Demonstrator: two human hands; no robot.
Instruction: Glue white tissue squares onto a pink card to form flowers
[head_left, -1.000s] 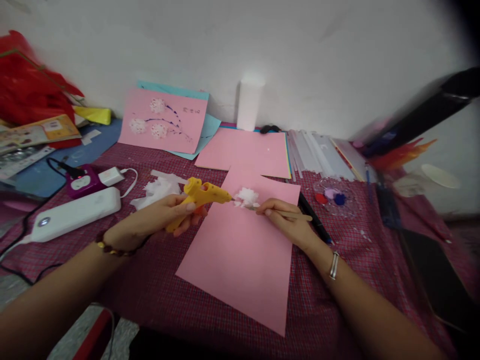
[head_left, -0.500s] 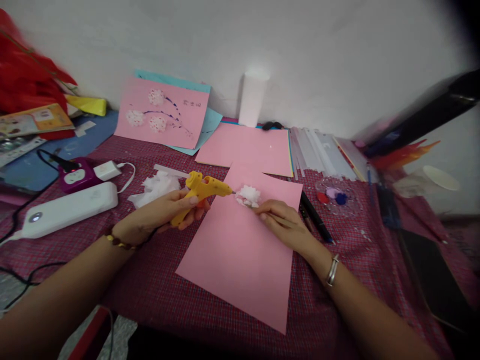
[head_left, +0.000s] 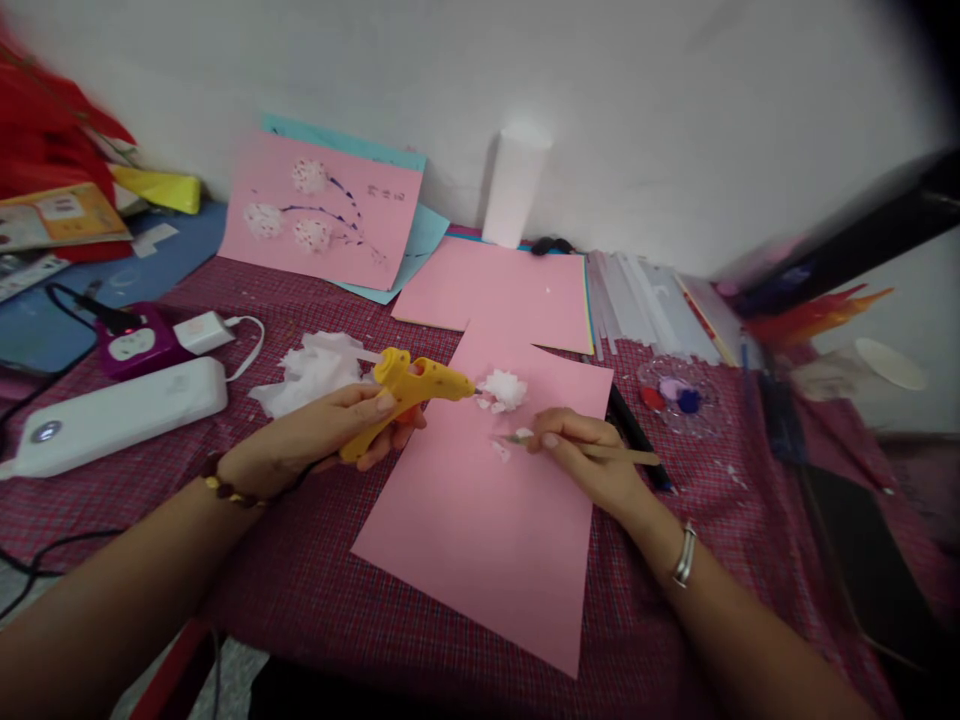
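Observation:
My left hand (head_left: pixel 352 425) is closed around the handle of a yellow hot glue gun (head_left: pixel 420 382), its nozzle pointing right beside a cluster of white paper bits (head_left: pixel 505 389). That cluster sits on a pink sheet of paper (head_left: pixel 480 530). In my right hand (head_left: pixel 589 450) is a thin wooden stick (head_left: pixel 619 454), pinched between thumb and fingers, its tip low over the sheet below the cluster. A few loose white scraps (head_left: pixel 501 452) lie near the stick's tip. Crumpled white tissue paper (head_left: pixel 311 372) rests left of the glue gun.
A pink picture with white blossoms (head_left: pixel 319 210) leans on the wall. Glue sticks (head_left: pixel 630 300) lie at the back right, near a paint palette (head_left: pixel 682 395). A purple socket block (head_left: pixel 139 343) and white power bank (head_left: pixel 120 415) stand left. A black marker (head_left: pixel 634 430) lies right.
My right hand has drawn back from the white cluster, toward me and to the right, with the stick. Loose scraps now show below the cluster. The glue gun stays close by.

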